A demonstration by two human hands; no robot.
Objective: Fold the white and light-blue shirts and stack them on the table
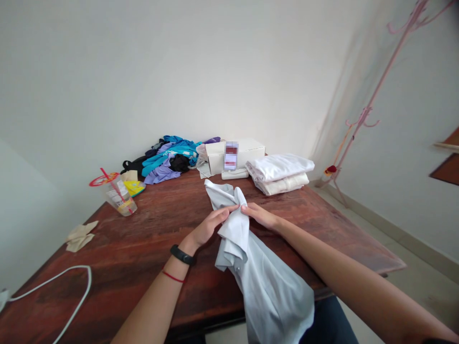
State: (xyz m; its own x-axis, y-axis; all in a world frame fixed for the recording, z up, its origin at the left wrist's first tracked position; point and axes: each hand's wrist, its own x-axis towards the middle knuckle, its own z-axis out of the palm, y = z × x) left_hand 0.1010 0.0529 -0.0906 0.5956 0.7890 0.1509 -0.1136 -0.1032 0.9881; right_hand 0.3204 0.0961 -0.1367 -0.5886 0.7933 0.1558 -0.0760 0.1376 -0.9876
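A white collared shirt (265,282) lies bunched on the dark wooden table (143,248), its lower part hanging over the near edge onto my lap. My left hand (211,224) pinches the fabric near the collar from the left; a black band sits on that wrist. My right hand (260,215) grips the same bunched part from the right, fingertips almost meeting the left hand's. Part of the shirt spreads flat beyond both hands.
Folded white garments (281,173) are stacked at the far right. A white box (234,154) and a pile of blue, purple and black clothes (168,160) sit at the back. A plastic cup with a red straw (120,196), a crumpled tissue (79,236) and a white cable (68,291) lie left. A pink coat rack (362,114) stands right.
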